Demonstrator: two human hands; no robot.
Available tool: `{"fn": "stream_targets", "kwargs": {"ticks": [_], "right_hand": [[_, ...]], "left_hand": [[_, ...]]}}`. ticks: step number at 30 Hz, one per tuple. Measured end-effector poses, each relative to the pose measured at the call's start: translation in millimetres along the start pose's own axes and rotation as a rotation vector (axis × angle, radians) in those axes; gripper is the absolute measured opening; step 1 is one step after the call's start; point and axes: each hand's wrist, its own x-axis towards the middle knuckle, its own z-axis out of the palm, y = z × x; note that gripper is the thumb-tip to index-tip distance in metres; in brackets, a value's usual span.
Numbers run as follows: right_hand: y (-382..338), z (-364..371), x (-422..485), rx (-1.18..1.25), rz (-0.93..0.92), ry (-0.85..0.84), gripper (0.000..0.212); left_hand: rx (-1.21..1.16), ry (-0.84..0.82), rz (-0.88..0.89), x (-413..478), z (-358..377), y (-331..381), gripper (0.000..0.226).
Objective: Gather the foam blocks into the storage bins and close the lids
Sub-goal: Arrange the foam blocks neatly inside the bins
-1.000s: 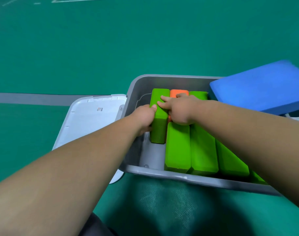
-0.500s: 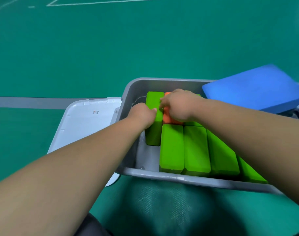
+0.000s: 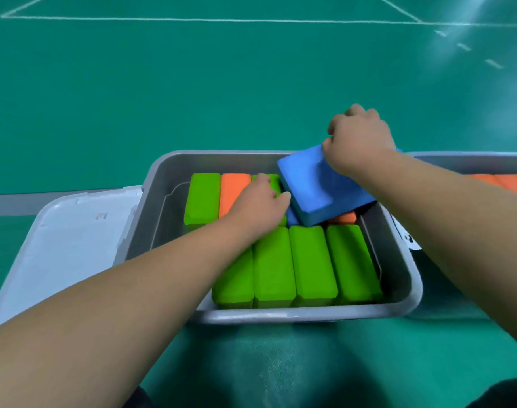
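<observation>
A grey storage bin [image 3: 404, 290] on the green floor holds several green foam blocks [image 3: 310, 263] in a front row and more behind, among them a green block [image 3: 201, 198] and an orange block [image 3: 232, 192]. A large blue foam block [image 3: 313, 189] lies tilted across the bin's far right corner, over another orange block [image 3: 344, 218]. My right hand [image 3: 358, 139] grips the blue block's far edge. My left hand [image 3: 258, 204] rests on the back-row blocks, its fingertips touching the blue block's near-left edge.
The bin's white lid [image 3: 65, 240] lies flat on the floor to the left of the bin. A second grey bin [image 3: 469, 160] with orange blocks [image 3: 507, 184] stands at the right edge. White court lines cross the floor far ahead.
My right hand left the green and orange blocks and took hold of the blue block, which now lies over the bin's far right corner. My left hand shifted right onto the back row.
</observation>
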Motion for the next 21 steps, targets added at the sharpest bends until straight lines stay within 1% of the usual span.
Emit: {"fn": "stream_targets", "kwargs": {"ticks": [2, 4, 5, 7, 9, 11, 12, 13, 14, 16, 19, 21], "right_hand": [[19.3, -0.4, 3.7, 0.015, 0.149, -0.032, 0.052], [32.9, 5.6, 4.8, 0.076, 0.336, -0.103, 0.062], [36.8, 10.3, 3.8, 0.123, 0.414, -0.150, 0.068], [39.8, 19.9, -0.6, 0.185, 0.474, -0.227, 0.080], [39.6, 18.5, -3.3, 0.179, 0.461, -0.216, 0.081], [38.1, 8.4, 0.1, 0.195, 0.436, -0.165, 0.074], [35.2, 3.1, 3.0, 0.223, 0.419, -0.154, 0.069], [31.1, -1.3, 5.2, 0.259, 0.393, -0.156, 0.066], [25.4, -3.5, 7.1, 0.297, 0.357, -0.169, 0.061], [7.8, -6.1, 6.8, 0.395, 0.275, -0.203, 0.050], [-29.7, -11.9, -2.7, 0.504, 0.193, -0.277, 0.043], [-52.6, -17.5, -7.7, 0.547, 0.154, -0.324, 0.043]], "left_hand": [[-0.100, 0.008, -0.068, 3.7, 8.1, 7.3, 0.065], [-0.225, -0.009, -0.131, 6.7, 13.1, 10.0, 0.087], [-0.282, -0.027, -0.151, 7.4, 15.1, 9.7, 0.093], [-0.357, -0.055, -0.174, 18.3, 23.3, 1.0, 0.097], [-0.387, -0.045, -0.187, 12.6, 16.0, 6.8, 0.096], [-0.406, -0.009, -0.212, 6.1, 2.1, 11.4, 0.089], [-0.388, 0.029, -0.229, -1.1, -9.1, 16.9, 0.091], [-0.356, 0.075, -0.243, -6.5, -21.0, 20.2, 0.096], [-0.286, 0.128, -0.250, -6.9, -32.7, 15.7, 0.095], [-0.162, 0.232, -0.292, -9.1, -58.1, 0.9, 0.084], [-0.094, 0.242, -0.389, -17.5, -91.8, -23.3, 0.091], [0.034, 0.226, -0.418, -28.7, -108.4, -34.3, 0.087]]}}
